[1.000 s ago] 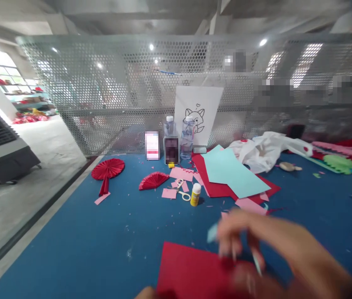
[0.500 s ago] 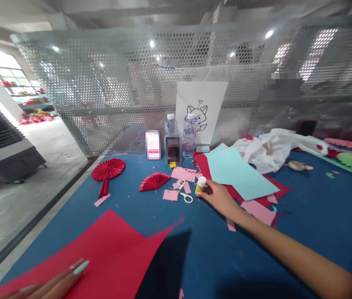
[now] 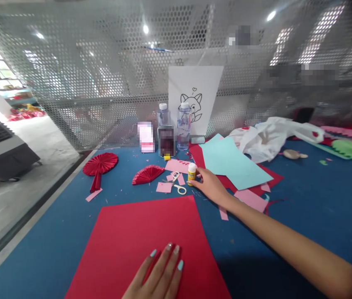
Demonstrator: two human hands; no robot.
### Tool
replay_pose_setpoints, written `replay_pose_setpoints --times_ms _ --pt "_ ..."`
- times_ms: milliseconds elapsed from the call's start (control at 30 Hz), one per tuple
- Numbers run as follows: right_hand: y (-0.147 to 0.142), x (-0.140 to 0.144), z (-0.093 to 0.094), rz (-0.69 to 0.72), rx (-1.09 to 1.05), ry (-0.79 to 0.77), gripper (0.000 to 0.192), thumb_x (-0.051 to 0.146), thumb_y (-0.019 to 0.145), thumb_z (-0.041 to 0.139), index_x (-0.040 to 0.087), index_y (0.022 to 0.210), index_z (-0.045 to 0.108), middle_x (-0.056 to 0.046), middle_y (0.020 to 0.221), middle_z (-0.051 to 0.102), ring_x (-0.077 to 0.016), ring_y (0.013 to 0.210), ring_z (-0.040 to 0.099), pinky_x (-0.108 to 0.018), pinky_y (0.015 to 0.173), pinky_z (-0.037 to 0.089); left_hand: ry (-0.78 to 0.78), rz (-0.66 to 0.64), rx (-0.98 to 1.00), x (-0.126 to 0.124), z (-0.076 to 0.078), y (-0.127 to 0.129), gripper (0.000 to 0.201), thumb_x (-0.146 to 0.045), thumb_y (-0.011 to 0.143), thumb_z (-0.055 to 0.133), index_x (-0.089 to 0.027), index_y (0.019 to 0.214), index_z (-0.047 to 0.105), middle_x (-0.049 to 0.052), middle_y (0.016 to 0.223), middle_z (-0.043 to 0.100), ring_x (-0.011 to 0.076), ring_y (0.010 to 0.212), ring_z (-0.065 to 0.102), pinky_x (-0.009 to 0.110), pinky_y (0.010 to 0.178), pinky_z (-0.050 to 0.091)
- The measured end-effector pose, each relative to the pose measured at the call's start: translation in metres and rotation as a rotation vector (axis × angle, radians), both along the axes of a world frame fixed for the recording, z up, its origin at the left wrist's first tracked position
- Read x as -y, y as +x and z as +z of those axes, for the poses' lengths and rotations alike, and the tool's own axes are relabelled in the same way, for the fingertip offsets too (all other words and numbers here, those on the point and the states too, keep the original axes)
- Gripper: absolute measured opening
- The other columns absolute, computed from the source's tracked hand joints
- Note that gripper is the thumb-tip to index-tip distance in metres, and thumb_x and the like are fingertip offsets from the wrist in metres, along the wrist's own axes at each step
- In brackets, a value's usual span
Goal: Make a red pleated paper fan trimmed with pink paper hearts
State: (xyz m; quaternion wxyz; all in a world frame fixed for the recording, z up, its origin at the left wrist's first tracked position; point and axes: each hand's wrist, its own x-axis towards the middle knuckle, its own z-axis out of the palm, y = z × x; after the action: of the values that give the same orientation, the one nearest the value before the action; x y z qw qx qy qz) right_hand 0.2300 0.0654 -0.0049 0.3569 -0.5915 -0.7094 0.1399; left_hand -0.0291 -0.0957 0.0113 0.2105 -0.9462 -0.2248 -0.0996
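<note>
Red paper sheet (image 3: 144, 245) now lies flat and square on the blue worktop (image 3: 303, 216), near edge; half a second ago it was tilted and blurred off to the near left, so it has been laid down and centred. Left hand (image 3: 158, 274) rests on the sheet's near part, fingers spread flat, pressing it down, gripping nothing. Right hand (image 3: 210, 187) is stretched far across to the small yellow glue bottle (image 3: 191, 172) with white cap; half a second ago it was only arriving at the bottle, now the fingers curl against its right side. Bottle stands upright on the worktop, just right of the scissors (image 3: 177, 185); looks like a grasp just closing, not lifted. Judgement: paper placed, glue being fetched. Around it: pink scraps (image 3: 164, 187), folded red fan (image 3: 147, 174), round red fan (image 3: 99, 164) further left, light blue sheet (image 3: 230, 164) over red sheets to the right, white plastic bag (image 3: 269, 139) far right, two water bottles (image 3: 183, 126) and a cat drawing (image 3: 193, 97) against the mesh screen. Hard to tell: the thumb is hidden behind the bottle, so full closure is unclear; left wrist cut off by frame bottom; items beside the bottles are blurred out; far right edge is dark and smeared.
</note>
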Motion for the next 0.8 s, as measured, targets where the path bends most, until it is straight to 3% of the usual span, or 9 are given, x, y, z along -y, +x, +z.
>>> replay_pose_setpoints --times_ms 67,167,233,300,367,433,533,667,800 --pt "0.002 0.013 0.009 -0.073 -0.036 0.041 0.04 0.038 0.074 0.061 0.019 0.107 0.049 -0.009 0.101 0.056 -0.0234 0.093 0.053 -0.035 0.078 0.042 -0.049 -0.012 0.025 -0.002 -0.005 0.01 0.039 -0.027 0.091 0.04 -0.018 0.128 0.046 0.003 0.126 0.055 0.018 0.113 0.052 0.026 0.091 0.041" --pt "0.003 0.058 0.027 -0.136 -0.089 0.067 0.036 0.042 0.086 0.044 0.019 0.114 0.043 -0.009 0.096 0.053 -0.0199 0.087 0.053 -0.034 0.076 0.042 -0.121 -0.008 0.039 -0.007 -0.012 0.023 0.042 -0.038 0.091 0.041 -0.016 0.125 0.05 0.007 0.125 0.056 0.0208 0.114 0.051 0.03 0.097 0.037" --pt "0.001 0.098 0.035 0.073 -0.05 -0.009 0.027 0.041 0.085 0.047 0.023 0.105 0.048 -0.005 0.093 0.054 -0.0177 0.082 0.052 -0.031 0.072 0.042 -0.175 -0.006 0.03 -0.01 -0.015 0.031 0.042 -0.038 0.091 0.039 -0.014 0.124 0.051 0.009 0.126 0.055 0.0224 0.115 0.05 0.032 0.097 0.037" --pt "-0.002 0.133 0.035 0.422 0.13 -0.115 0.026 0.042 0.078 0.059 0.025 0.096 0.054 -0.003 0.093 0.057 -0.0194 0.084 0.051 -0.033 0.074 0.041 -0.232 0.003 0.029 -0.012 -0.017 0.038 0.041 -0.035 0.093 0.036 -0.012 0.124 0.05 0.01 0.128 0.053 0.0238 0.116 0.049 0.034 0.096 0.039" --pt "-0.004 0.156 0.025 0.541 0.27 -0.129 0.017 0.038 0.077 0.061 0.023 0.084 0.057 -0.002 0.087 0.059 -0.0201 0.082 0.05 -0.034 0.072 0.039 -0.278 0.023 0.051 -0.014 -0.018 0.042 0.041 -0.034 0.093 0.035 -0.012 0.124 0.049 0.01 0.129 0.051 0.0247 0.119 0.047 0.035 0.096 0.039" --pt "-0.005 0.165 0.011 0.541 0.314 -0.114 0.003 0.025 0.082 0.057 0.023 0.083 0.058 -0.001 0.085 0.061 -0.0188 0.08 0.05 -0.033 0.072 0.039 -0.328 0.034 0.066 -0.016 -0.018 0.043 0.042 -0.034 0.093 0.037 -0.013 0.127 0.047 0.009 0.132 0.048 0.0246 0.122 0.043 0.035 0.098 0.038" --pt "-0.001 0.164 -0.001 0.544 0.239 -0.111 0.007 0.018 0.084 0.053 0.023 0.082 0.058 0.0 0.084 0.062 -0.0164 0.078 0.05 -0.031 0.074 0.038 -0.445 0.022 0.038 -0.018 -0.012 0.036 0.045 -0.033 0.091 0.041 -0.016 0.133 0.038 0.008 0.138 0.041 0.0231 0.127 0.037 0.035 0.104 0.033" --pt "0.003 0.159 0.002 0.567 0.12 -0.185 0.012 0.023 0.086 0.051 0.021 0.076 0.057 -0.001 0.084 0.059 -0.0149 0.079 0.049 -0.029 0.075 0.04 -0.626 0.022 -0.034 -0.022 0.0 0.015 0.055 -0.041 0.088 0.044 -0.023 0.138 0.028 0.004 0.144 0.031 0.0228 0.132 0.028 0.039 0.108 0.027" --pt "0.004 0.16 0.005 0.553 0.116 -0.228 0.008 0.02 0.084 0.052 0.022 0.077 0.056 -0.002 0.089 0.056 -0.0155 0.085 0.05 -0.03 0.08 0.04 -0.637 0.029 -0.092 -0.03 0.004 -0.01 0.056 -0.041 0.09 0.041 -0.027 0.14 0.021 0.001 0.147 0.024 0.0223 0.134 0.023 0.04 0.109 0.025"
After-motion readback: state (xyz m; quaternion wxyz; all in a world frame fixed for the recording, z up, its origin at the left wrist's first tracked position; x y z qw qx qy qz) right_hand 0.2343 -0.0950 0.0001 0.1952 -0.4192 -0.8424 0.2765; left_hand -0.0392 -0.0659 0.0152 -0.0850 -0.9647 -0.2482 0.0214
